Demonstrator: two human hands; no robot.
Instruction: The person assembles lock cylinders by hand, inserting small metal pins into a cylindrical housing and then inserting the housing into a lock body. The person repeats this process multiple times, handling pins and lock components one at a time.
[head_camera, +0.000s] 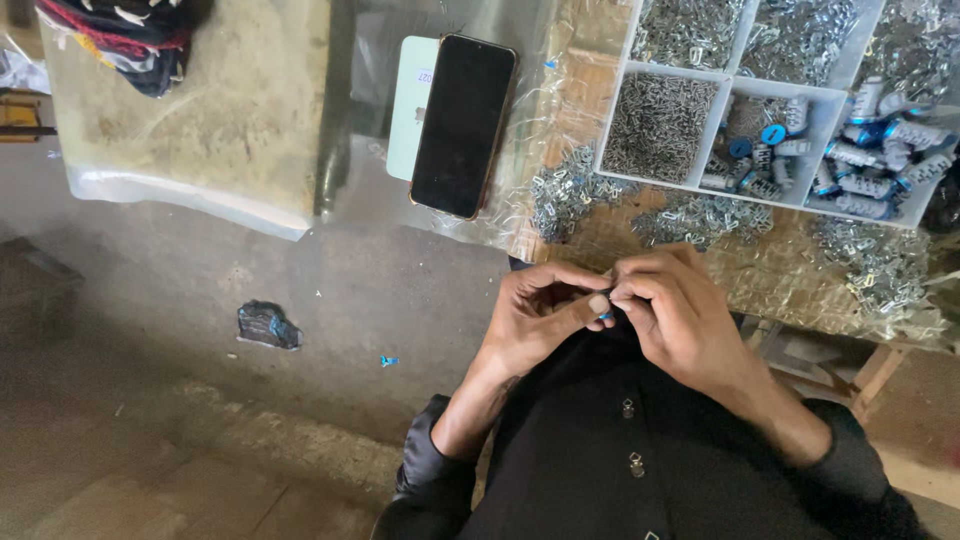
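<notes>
Left hand (540, 315) and right hand (672, 305) together pinch one small blue-tipped part (604, 312); its axis is hidden.

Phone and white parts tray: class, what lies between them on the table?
In the head view, crinkled clear plastic sheet and a loose pile of small metal clips lie between the phone and the tray.
</notes>
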